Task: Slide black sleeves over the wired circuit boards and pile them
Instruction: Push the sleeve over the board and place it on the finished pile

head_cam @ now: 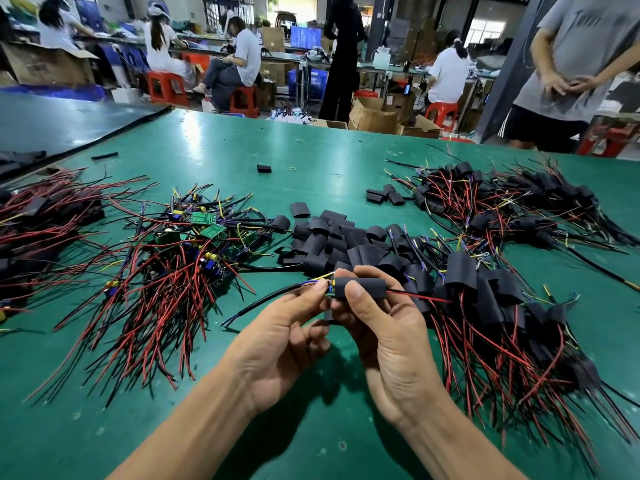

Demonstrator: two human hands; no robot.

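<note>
Above the green table (311,427) my right hand (384,327) grips a black sleeve (363,287) between thumb and fingers. A wired circuit board (329,291) sits almost wholly inside it; only a green edge shows at the sleeve's left end. My left hand (287,334) pinches that end, where yellow, blue and black wires come out. Red and black wires leave the sleeve's right end. Loose black sleeves (332,240) lie heaped just beyond my hands. Bare boards with wires (187,251) lie in a pile to the left. Sleeved boards (491,299) are piled to the right.
Another heap of sleeved boards (512,206) lies at the far right, and one more (38,223) at the far left edge. A single sleeve (264,168) lies farther back. A person (571,64) stands past the table's far right corner; several others sit working behind.
</note>
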